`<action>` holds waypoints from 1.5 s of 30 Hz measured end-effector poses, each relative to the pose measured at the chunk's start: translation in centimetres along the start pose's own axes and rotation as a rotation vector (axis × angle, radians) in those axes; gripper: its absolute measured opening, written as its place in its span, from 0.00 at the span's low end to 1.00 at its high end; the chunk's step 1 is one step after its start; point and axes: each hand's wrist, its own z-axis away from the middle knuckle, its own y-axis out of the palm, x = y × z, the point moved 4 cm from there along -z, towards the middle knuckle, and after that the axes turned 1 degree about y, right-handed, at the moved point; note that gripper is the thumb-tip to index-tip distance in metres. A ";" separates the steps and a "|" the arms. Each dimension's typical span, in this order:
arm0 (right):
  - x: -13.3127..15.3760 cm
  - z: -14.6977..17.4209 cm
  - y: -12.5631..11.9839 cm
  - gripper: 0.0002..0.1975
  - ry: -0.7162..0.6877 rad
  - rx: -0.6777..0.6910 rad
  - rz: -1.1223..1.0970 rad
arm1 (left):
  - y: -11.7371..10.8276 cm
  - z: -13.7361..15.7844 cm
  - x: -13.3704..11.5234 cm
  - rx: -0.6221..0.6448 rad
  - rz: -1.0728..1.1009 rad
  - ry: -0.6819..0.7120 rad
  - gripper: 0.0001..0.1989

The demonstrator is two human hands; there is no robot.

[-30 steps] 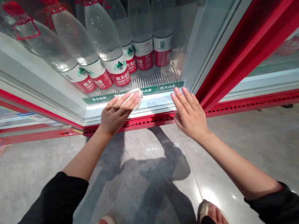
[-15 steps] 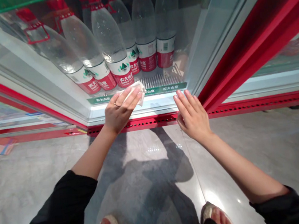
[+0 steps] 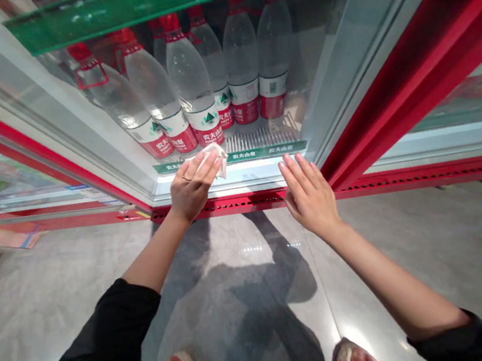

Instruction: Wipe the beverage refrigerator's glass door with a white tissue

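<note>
My left hand (image 3: 192, 188) presses a folded white cloth (image 3: 218, 154) flat against the glass door (image 3: 262, 172) of a drinks cooler, near its bottom edge. The fingers lie over the cloth, and part of it shows beyond the fingertips. To the right, my right hand (image 3: 311, 195) is held out with straight fingers and nothing in it, close to the lower right of the door; whether it touches the glass I cannot tell. Behind the glass stand several large water bottles (image 3: 193, 86) with red caps and red-and-white labels, on a wire shelf with a green label strip (image 3: 244, 155).
A red frame post (image 3: 388, 84) runs along the door's right side. Below the door is a red perforated base strip (image 3: 244, 205). Another green shelf edge (image 3: 147, 6) crosses higher up. My sandalled feet stand on the grey tiled floor (image 3: 256, 297).
My left hand and the cloth have slid slightly left along the glass. My right hand stays nearly in place. The view has tilted up a little, showing more of the upper shelf edge.
</note>
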 end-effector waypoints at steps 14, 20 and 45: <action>0.9 0.6 0.2 0.44 -0.045 0.007 0.027 | 0.0 2.6 1.7 -0.032 -0.037 0.066 0.28; 1.6 0.8 1.6 0.48 -0.044 0.024 -0.062 | 0.3 -1.5 -1.3 -0.022 -0.080 -0.080 0.26; 5.6 -2.8 0.9 0.47 -0.217 -0.073 0.049 | -2.4 2.0 6.8 -0.003 0.337 -0.080 0.21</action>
